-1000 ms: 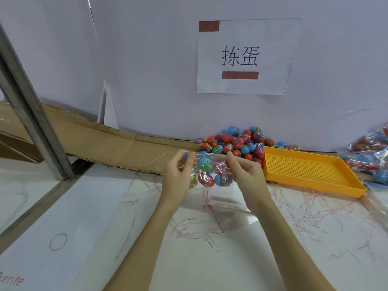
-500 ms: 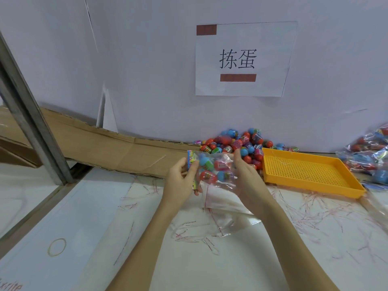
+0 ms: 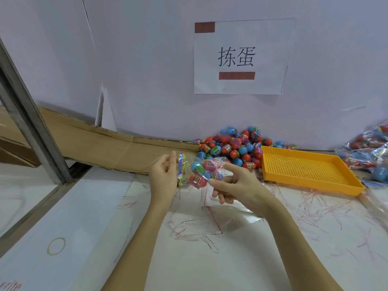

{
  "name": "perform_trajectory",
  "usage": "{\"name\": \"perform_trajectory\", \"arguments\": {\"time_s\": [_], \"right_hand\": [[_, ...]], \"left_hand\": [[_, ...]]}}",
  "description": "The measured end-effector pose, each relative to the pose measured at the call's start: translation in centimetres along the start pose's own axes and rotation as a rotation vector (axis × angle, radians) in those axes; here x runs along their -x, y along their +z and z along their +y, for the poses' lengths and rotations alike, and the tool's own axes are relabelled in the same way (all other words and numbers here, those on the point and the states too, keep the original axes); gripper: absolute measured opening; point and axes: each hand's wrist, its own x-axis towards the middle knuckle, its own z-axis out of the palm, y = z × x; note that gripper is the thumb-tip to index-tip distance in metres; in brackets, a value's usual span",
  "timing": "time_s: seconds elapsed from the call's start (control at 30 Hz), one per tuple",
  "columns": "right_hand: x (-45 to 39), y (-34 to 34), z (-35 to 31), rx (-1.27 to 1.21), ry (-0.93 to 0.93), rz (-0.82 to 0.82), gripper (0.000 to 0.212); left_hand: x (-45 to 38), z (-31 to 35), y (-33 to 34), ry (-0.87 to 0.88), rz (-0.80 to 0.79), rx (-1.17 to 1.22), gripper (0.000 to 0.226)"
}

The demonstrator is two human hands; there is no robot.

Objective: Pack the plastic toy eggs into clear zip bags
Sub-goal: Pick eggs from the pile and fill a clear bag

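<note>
Above the scribbled table (image 3: 294,238), your left hand (image 3: 162,179) pinched the filled bag (image 3: 201,172) by its end while your right hand (image 3: 235,185) had let go, fingers spread (sealing apparently done), so it looked ready for the packed pile (image 3: 369,152)

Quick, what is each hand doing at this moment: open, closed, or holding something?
Left hand: pinches the edge of the filled zip bag.
Right hand: fingers loosely spread beside the bag; whether it grips it cannot be told.

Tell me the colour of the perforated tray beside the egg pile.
The perforated tray is orange-yellow all over, seen clearly in the head view.
</note>
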Motion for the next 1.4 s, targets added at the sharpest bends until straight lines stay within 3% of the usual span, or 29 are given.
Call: {"name": "perform_trajectory", "arguments": {"time_s": [0.07, 0.17, 0.23, 0.37, 0.43, 0.5, 0.57, 0.73, 0.97, 1.1, 1.2, 1.4], "right_hand": [[-0.2, 0.2, 0.1, 0.013, -0.027, 0.014, 0.036], [-0.4, 0.1, 0.3, 0.032, -0.036, 0.013, 0.035], [-0.5, 0.2, 0.5, 0.031, -0.046, 0.040, 0.039], [-0.8, 0.0, 0.7, 0.050, -0.061, 0.141, 0.066], [-0.9, 0.1, 0.8, 0.045, -0.065, 0.157, 0.068], [-0.8, 0.2, 0.7, 0.036, -0.081, 0.134, 0.054], [-0.7, 0.0, 0.8, 0.033, -0.080, 0.073, 0.031], [-0.7, 0.2, 0.7, 0.052, -0.083, 0.010, 0.034], [-0.9, 0.0, 0.9, -0.062, -0.072, 0.215, 0.041], [-0.8, 0.0, 0.8, -0.062, -0.060, 0.273, 0.045], [-0.8, 0.1, 0.8, -0.037, -0.055, 0.281, 0.032], [-0.5, 0.8, 0.0, 0.157, -0.077, 0.227, 0.029]], "left_hand": [[0.2, 0.5, 0.1, -0.013, -0.013, -0.001, 0.072], [0.6, 0.9, 0.4, 0.055, -0.113, -0.024, 0.055], [0.6, 0.8, 0.5, 0.091, -0.099, -0.057, 0.045], [0.5, 0.7, 0.9, 0.042, -0.018, 0.026, 0.057], [0.5, 0.6, 0.9, -0.015, -0.032, 0.071, 0.050], [0.3, 0.5, 0.8, -0.037, -0.051, 0.058, 0.024], [0.2, 0.7, 0.4, -0.010, -0.093, 0.047, 0.028], [0.3, 0.8, 0.2, -0.061, -0.427, 0.138, 0.026], [0.5, 0.4, 0.6, -0.115, -0.263, 0.177, 0.020], [0.6, 0.0, 0.6, 0.174, -0.205, -0.149, 0.011], [0.8, -0.1, 0.4, 0.384, -0.197, -0.280, 0.023], [1.2, 0.6, 0.4, 0.319, -0.348, -0.094, 0.027]]}}
